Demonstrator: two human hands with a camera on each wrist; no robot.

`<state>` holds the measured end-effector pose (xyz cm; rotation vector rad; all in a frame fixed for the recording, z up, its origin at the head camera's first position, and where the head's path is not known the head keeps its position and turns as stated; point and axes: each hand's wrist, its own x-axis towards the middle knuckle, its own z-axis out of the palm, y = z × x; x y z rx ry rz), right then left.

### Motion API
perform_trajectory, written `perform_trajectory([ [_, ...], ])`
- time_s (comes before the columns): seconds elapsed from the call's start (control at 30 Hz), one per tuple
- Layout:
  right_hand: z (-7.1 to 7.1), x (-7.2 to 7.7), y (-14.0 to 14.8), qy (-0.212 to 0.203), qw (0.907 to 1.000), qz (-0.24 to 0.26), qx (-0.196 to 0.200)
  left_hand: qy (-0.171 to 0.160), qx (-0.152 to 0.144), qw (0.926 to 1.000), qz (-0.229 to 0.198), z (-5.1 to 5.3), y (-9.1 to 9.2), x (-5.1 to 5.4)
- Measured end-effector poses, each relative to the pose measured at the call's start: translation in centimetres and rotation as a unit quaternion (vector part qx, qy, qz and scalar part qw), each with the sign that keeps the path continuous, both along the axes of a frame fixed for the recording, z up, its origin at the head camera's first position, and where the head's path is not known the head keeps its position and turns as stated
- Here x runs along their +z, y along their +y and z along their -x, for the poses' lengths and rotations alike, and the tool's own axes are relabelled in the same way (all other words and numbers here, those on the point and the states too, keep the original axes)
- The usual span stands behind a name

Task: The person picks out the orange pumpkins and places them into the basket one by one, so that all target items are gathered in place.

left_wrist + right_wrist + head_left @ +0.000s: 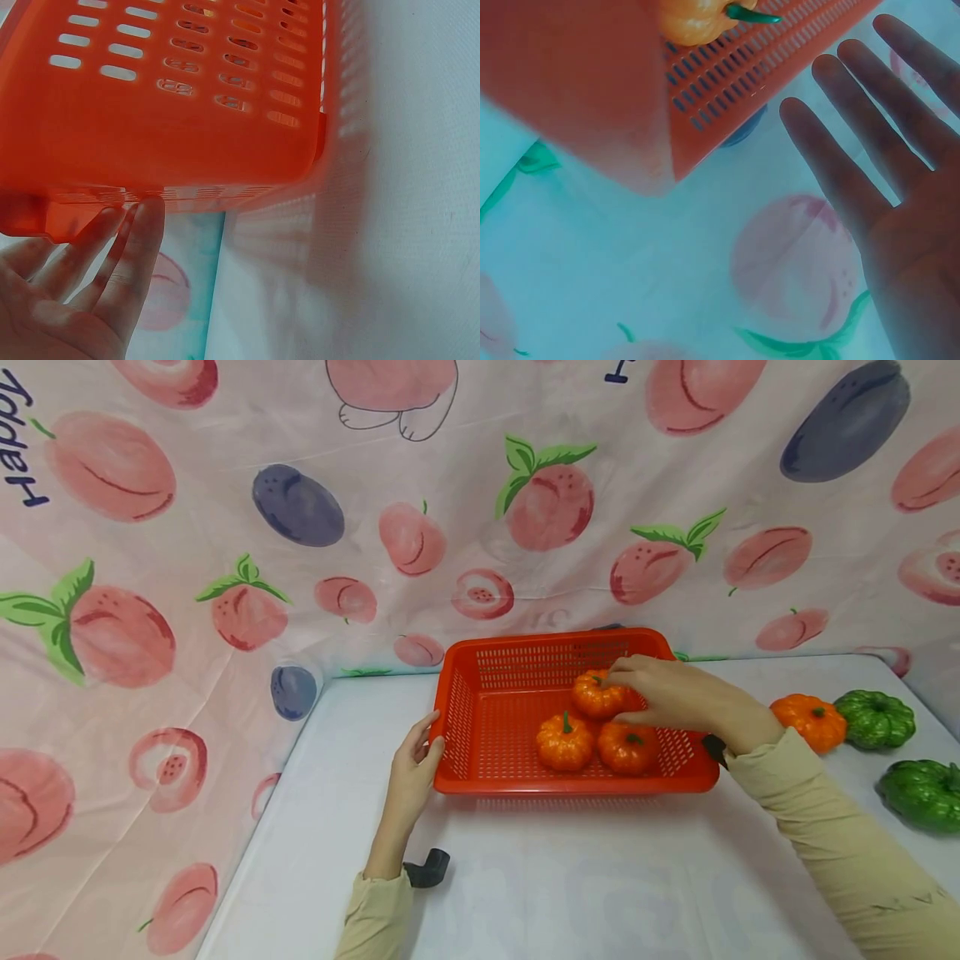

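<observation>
From my distant post I see the right hand (667, 693) with fingers spread, pinching nothing; it hangs over the rear pumpkin (595, 697), and whether it touches, I cannot tell. The left hand (412, 768) lays nearly straight fingers against the outside of the red basket (498, 718), at its left edge. Inside, between the middle and the right edge, sit also the front pumpkin (564, 745) and the reddish pumpkin (628, 750). In my judgement this flat left contact is weak: if the right forearm catches the right rim, the basket could turn or slide. A careless fingertip could make the round pumpkins roll. Toward the right edge of the worktop (562, 877), the outer orange pumpkin (810, 723) lies near the sleeve (832, 827); an outward swing might knock it.
</observation>
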<state>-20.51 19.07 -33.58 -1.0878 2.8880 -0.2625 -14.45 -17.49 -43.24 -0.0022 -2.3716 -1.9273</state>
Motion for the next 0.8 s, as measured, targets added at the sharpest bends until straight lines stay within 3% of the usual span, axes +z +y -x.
perform_trajectory([
  [0.8, 0.0, -1.0, 3.6, 0.024, 0.9994, 0.021, -0.015, 0.005, 0.002, 1.0000, 0.003, -0.2, 0.1, 0.2],
])
